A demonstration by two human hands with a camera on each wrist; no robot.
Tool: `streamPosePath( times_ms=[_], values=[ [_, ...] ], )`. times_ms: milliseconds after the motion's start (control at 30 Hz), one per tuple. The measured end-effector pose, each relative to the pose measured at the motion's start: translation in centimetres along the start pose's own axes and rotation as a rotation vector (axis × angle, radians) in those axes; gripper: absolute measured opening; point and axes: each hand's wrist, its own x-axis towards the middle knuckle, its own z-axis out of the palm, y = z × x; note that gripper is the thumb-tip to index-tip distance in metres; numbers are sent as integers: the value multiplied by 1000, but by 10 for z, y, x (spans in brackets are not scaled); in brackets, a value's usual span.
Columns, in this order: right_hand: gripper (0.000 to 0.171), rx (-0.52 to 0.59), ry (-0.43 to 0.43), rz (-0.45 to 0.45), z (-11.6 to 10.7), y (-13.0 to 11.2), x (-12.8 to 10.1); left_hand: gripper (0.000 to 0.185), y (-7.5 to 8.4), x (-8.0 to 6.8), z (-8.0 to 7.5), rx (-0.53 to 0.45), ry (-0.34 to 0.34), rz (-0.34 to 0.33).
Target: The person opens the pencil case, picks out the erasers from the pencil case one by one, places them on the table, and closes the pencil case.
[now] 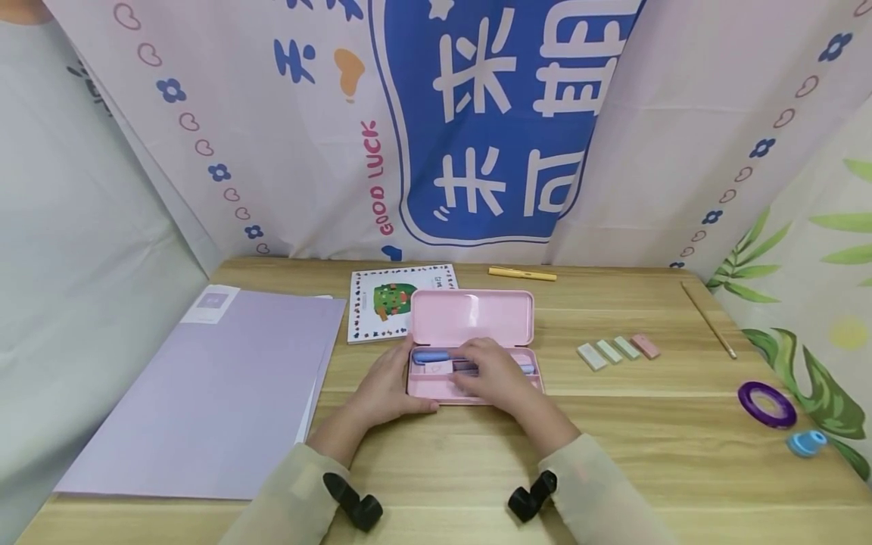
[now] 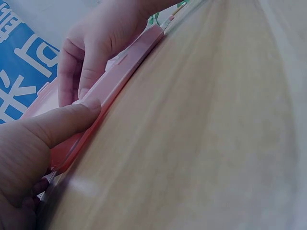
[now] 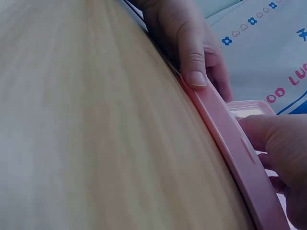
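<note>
Near the front edge of the wooden table, an open pink pencil case is steadied by the left hand, thumb curled onto its front rim, while the right hand is laid inside, fingers curled over pens.

The head camera looks forward and down across the wooden table from above. Each wrist camera sits low at the tabletop (almost grazing it), close up, facing the pink pencil case, which all three views share.
</note>
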Motion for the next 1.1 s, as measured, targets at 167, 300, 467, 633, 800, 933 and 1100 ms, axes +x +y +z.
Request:
streamPosePath(
  times_ms=[167,300,467,633,800,933,1100],
  values=[
    [34,-33,-31,-31,4,0,3,128,0,-1,0,-4,-6,-3],
    [32,-24,-30,-22,5,-1,3,128,-1,-1,1,-5,-7,-1],
    [28,31,8,27,2,-4,0,129,-1,-1,2,-3,-6,-8],
    [25,83,96,73,-6,0,-10,130,0,-1,2,2,-7,-11],
    [25,130,208,131,-20,18,-28,130,0,0,1,4,-11,-5],
    [27,123,277,215,-35,36,-47,131,0,1,1,10,-11,-2],
    [28,76,355,293,-56,56,-72,130,0,2,0,15,-9,-1]
  ],
)
